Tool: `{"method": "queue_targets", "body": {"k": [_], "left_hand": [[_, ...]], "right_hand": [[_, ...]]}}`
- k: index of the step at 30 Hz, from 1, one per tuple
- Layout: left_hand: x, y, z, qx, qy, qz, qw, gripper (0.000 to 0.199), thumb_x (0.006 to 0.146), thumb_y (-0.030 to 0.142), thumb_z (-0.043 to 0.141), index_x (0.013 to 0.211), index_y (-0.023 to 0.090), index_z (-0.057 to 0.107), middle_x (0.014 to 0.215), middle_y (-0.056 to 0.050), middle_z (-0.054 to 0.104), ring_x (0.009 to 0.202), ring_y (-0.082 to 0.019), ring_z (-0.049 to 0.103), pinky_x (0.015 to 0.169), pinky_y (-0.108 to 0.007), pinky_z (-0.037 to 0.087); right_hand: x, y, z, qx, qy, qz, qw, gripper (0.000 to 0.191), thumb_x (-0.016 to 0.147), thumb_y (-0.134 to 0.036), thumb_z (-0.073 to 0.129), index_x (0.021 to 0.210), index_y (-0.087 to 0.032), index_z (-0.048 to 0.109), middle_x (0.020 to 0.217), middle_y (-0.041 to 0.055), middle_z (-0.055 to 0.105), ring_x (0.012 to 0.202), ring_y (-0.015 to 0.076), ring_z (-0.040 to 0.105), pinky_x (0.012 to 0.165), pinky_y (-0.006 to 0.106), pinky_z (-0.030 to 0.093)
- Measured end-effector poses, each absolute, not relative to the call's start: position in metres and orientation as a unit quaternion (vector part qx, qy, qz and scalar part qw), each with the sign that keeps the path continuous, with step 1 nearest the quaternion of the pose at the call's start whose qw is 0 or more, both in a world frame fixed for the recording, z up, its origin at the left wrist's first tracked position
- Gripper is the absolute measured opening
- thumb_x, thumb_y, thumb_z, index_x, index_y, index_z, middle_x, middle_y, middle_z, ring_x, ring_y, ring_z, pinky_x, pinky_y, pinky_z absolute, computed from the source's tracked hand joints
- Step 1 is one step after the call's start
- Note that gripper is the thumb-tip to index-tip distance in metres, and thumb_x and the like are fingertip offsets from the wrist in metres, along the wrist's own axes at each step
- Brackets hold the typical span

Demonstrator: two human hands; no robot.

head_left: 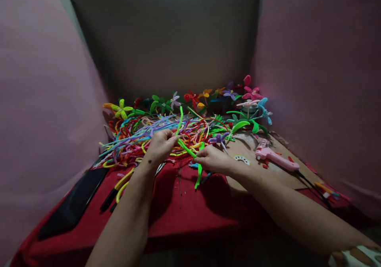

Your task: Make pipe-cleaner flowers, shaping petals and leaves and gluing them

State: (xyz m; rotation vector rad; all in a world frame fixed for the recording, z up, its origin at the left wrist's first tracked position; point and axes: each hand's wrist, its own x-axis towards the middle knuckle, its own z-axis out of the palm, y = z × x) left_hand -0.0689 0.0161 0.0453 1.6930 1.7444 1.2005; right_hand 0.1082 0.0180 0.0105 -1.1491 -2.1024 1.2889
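Bright green pipe cleaners [187,148] stretch between my two hands over the front of the table. My left hand [162,143] pinches them at one bend, and a green end sticks up above its fingertips. My right hand [210,158] is closed on the other part, with green lengths showing above and hanging below its fingers. How the strands join inside the fingers is hidden. Behind both hands lies a heap of loose pipe cleaners [139,134] in many colours. A purple pipe-cleaner flower [219,139] is just beyond my right hand.
Finished pipe-cleaner flowers [192,97] line the back. On the right, a pink glue gun [276,158] rests on a brown board [294,181], its cord trailing right. Yellow-and-black-handled pliers [117,189] and a black flat device [73,205] lie left on the red cloth [169,223].
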Motion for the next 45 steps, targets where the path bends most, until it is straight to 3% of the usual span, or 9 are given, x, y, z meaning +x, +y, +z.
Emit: {"method": "queue_targets", "body": {"k": [4, 7, 19, 27, 33, 36, 40, 42, 45], "left_hand": [[-0.063, 0.013, 0.045, 0.618, 0.588, 0.435, 0.288, 0.020, 0.060, 0.032, 0.059, 0.055, 0.016, 0.047, 0.041, 0.005, 0.045, 0.037, -0.008, 0.039, 0.040, -0.021, 0.028], [-0.056, 0.009, 0.044, 0.643, 0.542, 0.411, 0.352, 0.018, 0.063, 0.030, 0.059, 0.057, 0.015, 0.051, 0.045, 0.004, 0.048, 0.040, -0.008, 0.041, 0.042, -0.020, 0.031], [-0.053, 0.006, 0.045, 0.676, 0.512, 0.390, 0.359, 0.016, 0.068, 0.029, 0.061, 0.066, 0.013, 0.061, 0.055, 0.002, 0.056, 0.049, -0.008, 0.047, 0.049, -0.020, 0.036], [-0.050, 0.006, 0.041, 0.651, 0.509, 0.417, 0.379, 0.016, 0.068, 0.028, 0.059, 0.064, 0.015, 0.050, 0.054, 0.003, 0.055, 0.047, -0.009, 0.049, 0.048, -0.021, 0.039], [-0.046, 0.007, 0.040, 0.638, 0.509, 0.438, 0.377, 0.015, 0.070, 0.026, 0.056, 0.068, 0.016, 0.045, 0.050, 0.004, 0.055, 0.042, -0.008, 0.048, 0.045, -0.021, 0.039], [-0.046, 0.007, 0.041, 0.643, 0.502, 0.437, 0.379, 0.016, 0.070, 0.027, 0.057, 0.068, 0.017, 0.044, 0.051, 0.004, 0.055, 0.042, -0.009, 0.049, 0.044, -0.021, 0.039], [-0.046, 0.002, 0.044, 0.654, 0.492, 0.417, 0.396, 0.017, 0.071, 0.029, 0.058, 0.070, 0.016, 0.047, 0.052, 0.004, 0.054, 0.043, -0.008, 0.049, 0.044, -0.021, 0.039], [-0.045, -0.002, 0.046, 0.670, 0.482, 0.394, 0.404, 0.017, 0.071, 0.030, 0.058, 0.068, 0.016, 0.048, 0.051, 0.004, 0.053, 0.042, -0.008, 0.048, 0.043, -0.020, 0.038], [-0.043, -0.006, 0.048, 0.688, 0.474, 0.371, 0.406, 0.019, 0.072, 0.031, 0.057, 0.065, 0.016, 0.048, 0.048, 0.004, 0.053, 0.040, -0.008, 0.048, 0.042, -0.020, 0.037]], "right_hand": [[0.112, 0.018, 0.012, -0.296, -0.699, 0.618, 0.204, 0.010, 0.073, -0.019, 0.053, 0.064, -0.015, 0.050, 0.047, -0.0054, 0.049, 0.037, 0.0056, 0.043, 0.039, 0.018, 0.032], [0.109, 0.016, 0.015, -0.265, -0.630, 0.678, 0.270, 0.001, 0.072, -0.014, 0.052, 0.072, -0.014, 0.052, 0.055, -0.0030, 0.055, 0.041, 0.0074, 0.051, 0.042, 0.019, 0.039], [0.109, 0.019, 0.011, -0.325, -0.582, 0.622, 0.412, 0.021, 0.072, -0.025, 0.059, 0.057, -0.014, 0.050, 0.044, -0.0037, 0.053, 0.031, 0.0059, 0.044, 0.032, 0.017, 0.032], [0.109, 0.017, 0.014, -0.381, -0.707, 0.506, 0.316, 0.025, 0.077, -0.016, 0.051, 0.052, -0.013, 0.053, 0.038, -0.0053, 0.047, 0.028, 0.0040, 0.038, 0.031, 0.016, 0.026], [0.111, 0.018, 0.015, -0.412, -0.717, 0.500, 0.256, 0.021, 0.080, -0.022, 0.050, 0.067, -0.011, 0.064, 0.048, -0.0018, 0.057, 0.030, 0.0054, 0.041, 0.034, 0.018, 0.031], [0.112, 0.021, 0.011, -0.401, -0.773, 0.415, 0.264, 0.025, 0.081, -0.026, 0.049, 0.070, -0.012, 0.066, 0.051, 0.0003, 0.059, 0.035, 0.0079, 0.046, 0.038, 0.020, 0.034], [0.115, 0.023, 0.010, -0.365, -0.808, 0.131, 0.442, 0.028, 0.084, -0.024, 0.048, 0.106, -0.014, 0.062, 0.086, 0.0073, 0.066, 0.076, 0.0163, 0.058, 0.069, 0.027, 0.046], [0.117, 0.024, 0.010, -0.337, -0.809, -0.012, 0.483, 0.032, 0.085, -0.019, 0.046, 0.116, -0.016, 0.056, 0.105, 0.0093, 0.061, 0.096, 0.0186, 0.052, 0.086, 0.031, 0.042], [0.118, 0.026, 0.011, -0.304, -0.814, -0.152, 0.471, 0.028, 0.086, -0.019, 0.045, 0.109, -0.021, 0.060, 0.116, 0.0082, 0.055, 0.111, 0.0217, 0.041, 0.096, 0.037, 0.033]]}}
